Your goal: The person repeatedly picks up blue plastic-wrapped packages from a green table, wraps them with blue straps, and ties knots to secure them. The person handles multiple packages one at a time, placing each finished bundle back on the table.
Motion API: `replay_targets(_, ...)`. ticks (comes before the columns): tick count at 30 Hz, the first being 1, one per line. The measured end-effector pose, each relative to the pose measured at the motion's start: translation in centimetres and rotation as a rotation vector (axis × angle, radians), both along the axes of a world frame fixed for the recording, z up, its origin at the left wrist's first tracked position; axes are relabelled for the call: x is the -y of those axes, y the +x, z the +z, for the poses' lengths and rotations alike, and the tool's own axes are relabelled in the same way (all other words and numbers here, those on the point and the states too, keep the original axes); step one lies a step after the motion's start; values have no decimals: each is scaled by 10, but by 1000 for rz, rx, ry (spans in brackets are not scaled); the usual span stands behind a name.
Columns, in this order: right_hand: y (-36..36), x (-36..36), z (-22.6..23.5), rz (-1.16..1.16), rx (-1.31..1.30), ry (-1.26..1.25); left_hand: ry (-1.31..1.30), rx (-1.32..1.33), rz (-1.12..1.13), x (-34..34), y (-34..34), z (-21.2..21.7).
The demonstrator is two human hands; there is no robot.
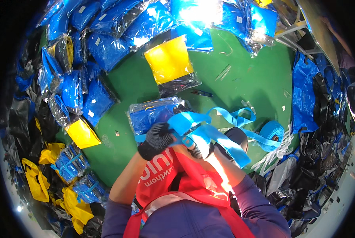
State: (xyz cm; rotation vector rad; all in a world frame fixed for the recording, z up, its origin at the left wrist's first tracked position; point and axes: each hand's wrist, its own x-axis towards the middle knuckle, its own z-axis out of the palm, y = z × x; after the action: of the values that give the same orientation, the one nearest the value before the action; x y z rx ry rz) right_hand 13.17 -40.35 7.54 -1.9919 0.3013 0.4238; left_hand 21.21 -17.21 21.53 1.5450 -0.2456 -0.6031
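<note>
Gloved in black with pale dots, my left hand [157, 141] closes on a light blue strap [234, 149] just in front of my red apron. Close by on its right, my right hand [201, 146] grips the same strap, its fingers partly covered by the loops. Beyond both hands lies a plastic-wrapped blue bundle [155, 115], with a length of strap showing at its near side. From the loops the strap runs right to its roll [271, 136] on the floor. What lies between my fingers and the bundle is partly hidden.
Many plastic-wrapped blue packages [106, 51] pile up at the left and far side. A yellow package [169, 59] lies ahead on the green floor [241, 67], near a small dark tool [201, 93]. Tied blue bundles [71, 162] sit left; white strips [278, 154] and black sheeting [316, 166] right.
</note>
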Motion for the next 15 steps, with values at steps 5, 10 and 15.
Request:
replay_targets(5,94,14,5,-357,-251,458,-288,2,-279,-27,-31,34)
replay_targets(10,115,137,34,-596,-334,669,660,-154,-893,-68,-67,76)
replay_targets(15,-1,314,137,-880,-235,249,772,564,-643,-94,-103,56)
